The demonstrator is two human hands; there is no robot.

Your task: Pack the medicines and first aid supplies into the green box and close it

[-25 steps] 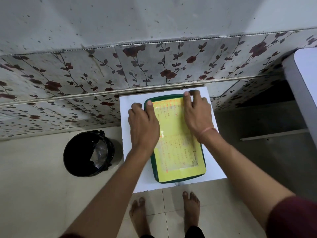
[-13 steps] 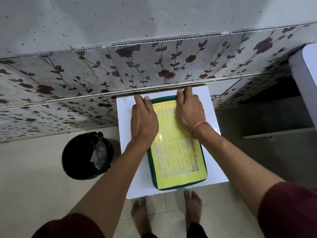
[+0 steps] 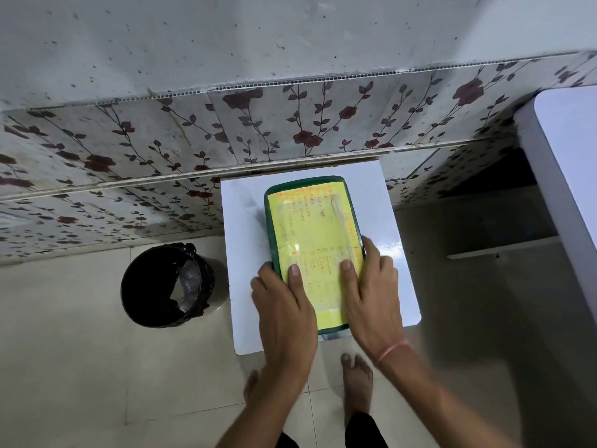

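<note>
The green box (image 3: 273, 221) lies shut on a small white table (image 3: 245, 227), its lid covered by a yellow printed label (image 3: 310, 221). My left hand (image 3: 286, 305) grips the box's near left corner, thumb on the lid and fingers down the side. My right hand (image 3: 371, 292) grips the near right corner the same way, with an orange thread around its wrist. Both hands press on the near end of the lid. No medicines or first aid supplies are in sight; the box's inside is hidden.
A black waste bin (image 3: 166, 286) stands on the tiled floor left of the table. The floral tiled wall (image 3: 290, 130) runs right behind the table. Another white table (image 3: 568, 150) juts in at the right. My bare feet (image 3: 357, 379) stand just before the table.
Both hands have slid from the far end of the lid back to its near end. The far half of the label is now uncovered. The box has stayed in place.
</note>
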